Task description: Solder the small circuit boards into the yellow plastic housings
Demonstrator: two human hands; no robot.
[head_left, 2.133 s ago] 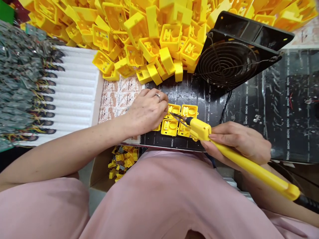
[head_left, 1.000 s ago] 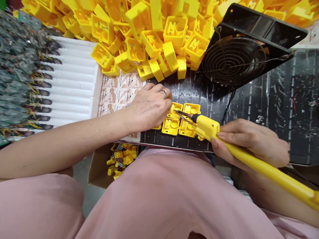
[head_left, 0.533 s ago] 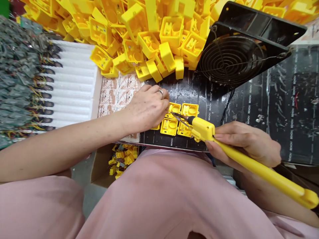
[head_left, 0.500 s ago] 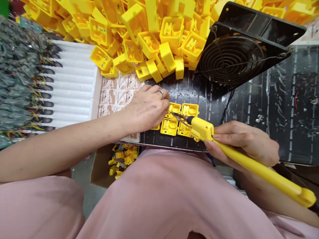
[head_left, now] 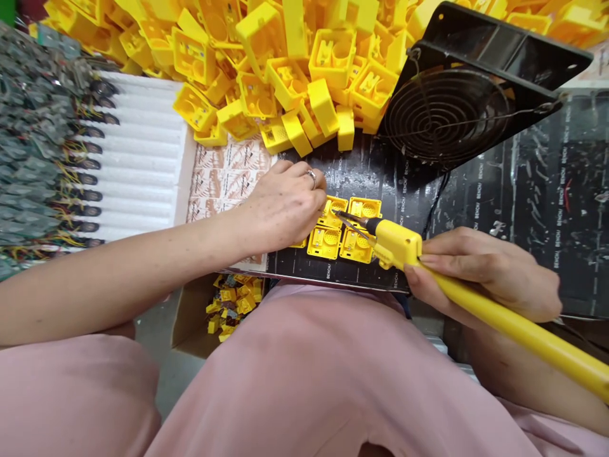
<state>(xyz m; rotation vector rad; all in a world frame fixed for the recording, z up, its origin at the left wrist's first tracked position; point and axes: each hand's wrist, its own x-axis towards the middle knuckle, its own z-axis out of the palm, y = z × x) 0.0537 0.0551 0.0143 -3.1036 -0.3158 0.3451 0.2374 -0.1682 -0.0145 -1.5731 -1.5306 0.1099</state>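
My right hand (head_left: 490, 273) is wrapped round a yellow soldering iron (head_left: 397, 244), its black collar and thin metal tip pointing left. The tip is over an open yellow plastic housing (head_left: 337, 206) in the upper row of a small block of housings on the black bench top. Below that one sits a second housing (head_left: 324, 242), with a third (head_left: 356, 245) to its right, under the iron. My left hand (head_left: 290, 206), a ring on one finger, is curled at the left of the block; its fingertips and anything in them are hidden.
Loose yellow housings (head_left: 333, 57) are heaped along the back. A black fan (head_left: 438, 120) stands back right, its cable trailing. On the left, a white foam tray (head_left: 143, 158) bears wired circuit boards (head_left: 33, 158). A cardboard box (head_left: 193, 317) of small yellow pieces is below the bench edge.
My right hand and the soldering iron have shifted to the right, drawing the tip slightly right across the housings. My left hand stays almost in the same spot.
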